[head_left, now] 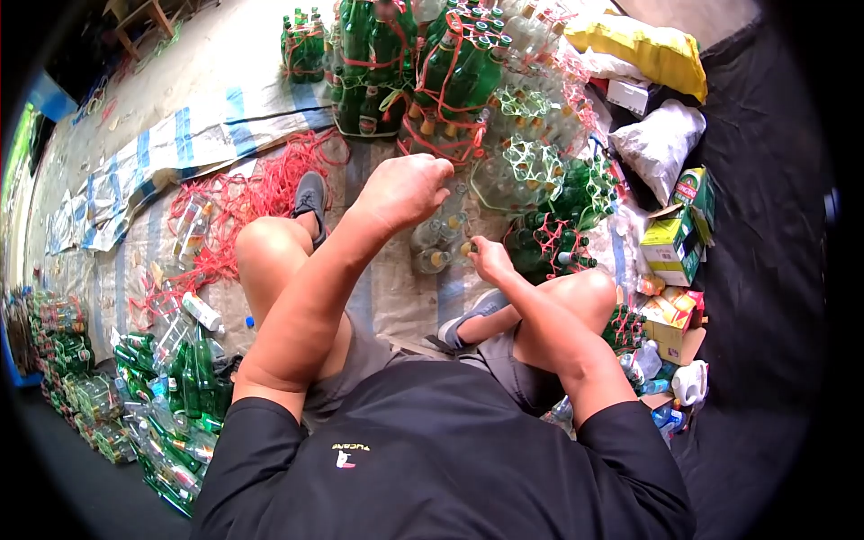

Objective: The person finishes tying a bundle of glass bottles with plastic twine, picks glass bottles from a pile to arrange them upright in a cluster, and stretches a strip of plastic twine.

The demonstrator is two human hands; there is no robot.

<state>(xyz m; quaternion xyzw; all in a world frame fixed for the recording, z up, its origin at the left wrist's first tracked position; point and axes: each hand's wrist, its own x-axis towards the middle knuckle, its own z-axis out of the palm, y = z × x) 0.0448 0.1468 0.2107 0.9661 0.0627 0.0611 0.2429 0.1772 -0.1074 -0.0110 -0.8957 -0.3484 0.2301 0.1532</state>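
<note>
My left hand (405,191) is raised in front of me with its fingers curled; whatever may be inside it is hidden. Beyond it stand green bottles (369,54) bundled with red and pale green cord. Lower and to the right, my right hand (492,260) pinches the neck of a bottle (469,248) with a yellowish top. Beside that bottle, several clear bottles (433,248) stand close together on the ground sheet between my feet. Just right of my right hand is a group of green bottles (538,238) with red cord around their necks.
Tangled red cord (243,202) covers the sheet at left. Heaped green and clear bottles (184,378) lie at lower left. More clear bundles (522,171), a yellow sack (643,52), a white bag (661,144) and cardboard boxes (670,247) line the right side.
</note>
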